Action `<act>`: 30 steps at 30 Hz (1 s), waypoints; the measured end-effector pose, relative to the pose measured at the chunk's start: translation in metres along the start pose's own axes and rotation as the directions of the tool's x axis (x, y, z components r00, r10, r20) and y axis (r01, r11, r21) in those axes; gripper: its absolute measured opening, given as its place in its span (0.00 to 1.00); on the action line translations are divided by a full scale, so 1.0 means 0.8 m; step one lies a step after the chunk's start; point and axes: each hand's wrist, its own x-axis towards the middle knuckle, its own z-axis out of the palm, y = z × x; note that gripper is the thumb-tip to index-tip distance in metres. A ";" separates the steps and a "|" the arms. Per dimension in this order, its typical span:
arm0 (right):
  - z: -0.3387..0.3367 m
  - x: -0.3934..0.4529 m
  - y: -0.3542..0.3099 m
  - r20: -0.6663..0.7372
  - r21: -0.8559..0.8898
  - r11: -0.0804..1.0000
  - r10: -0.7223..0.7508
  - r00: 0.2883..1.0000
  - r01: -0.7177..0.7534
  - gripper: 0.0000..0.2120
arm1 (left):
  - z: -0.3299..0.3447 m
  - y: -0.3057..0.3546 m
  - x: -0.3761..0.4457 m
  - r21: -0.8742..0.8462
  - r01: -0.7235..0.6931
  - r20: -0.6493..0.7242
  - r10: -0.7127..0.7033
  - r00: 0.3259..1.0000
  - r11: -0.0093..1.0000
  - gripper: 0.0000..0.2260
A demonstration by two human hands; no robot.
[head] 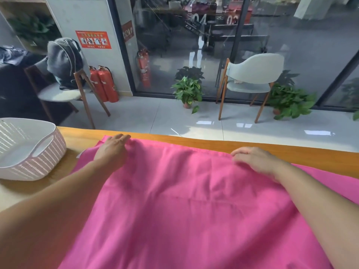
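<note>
A large pink cloth (pixel 184 200) lies spread over the wooden table (pixel 291 154), reaching from its far edge down to the bottom of the view. My left hand (pixel 113 150) rests on the cloth's far left corner, fingers stretched toward the edge. My right hand (pixel 254 160) lies on the far edge further right, its fingers bent lightly over the fabric. Whether either hand pinches the hem is hidden by the fingers.
A white slotted plastic basket (pixel 29 150) stands on the table at the left, beside the cloth. Beyond the table are two chairs (pixel 252 80), potted plants (pixel 188 92), red fire extinguishers (pixel 105 84) and a glass wall.
</note>
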 end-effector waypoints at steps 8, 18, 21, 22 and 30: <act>0.000 0.011 0.001 0.066 -0.097 0.995 -0.029 0.997 0.035 0.17 | 0.000 -0.013 0.018 -0.039 0.048 -0.041 -0.050 0.998 0.998 0.12; 0.013 0.025 0.010 0.057 0.071 0.997 0.036 0.998 -0.040 0.19 | 0.014 0.023 -0.001 -0.145 0.042 -0.185 -0.069 0.980 0.988 0.14; 0.020 0.026 0.007 -0.010 -0.087 0.996 0.035 0.999 -0.036 0.11 | 0.022 0.040 -0.002 -0.166 0.002 -0.154 -0.028 0.988 0.986 0.14; 0.021 0.027 0.008 -0.030 -0.122 0.991 0.042 0.999 -0.046 0.07 | 0.026 0.043 -0.002 -0.159 0.013 -0.139 -0.036 0.990 0.987 0.13; 0.016 0.026 0.008 0.041 0.242 0.964 0.105 0.994 -0.112 0.13 | 0.038 0.077 -0.023 -0.151 -0.196 -0.274 0.150 0.950 0.969 0.11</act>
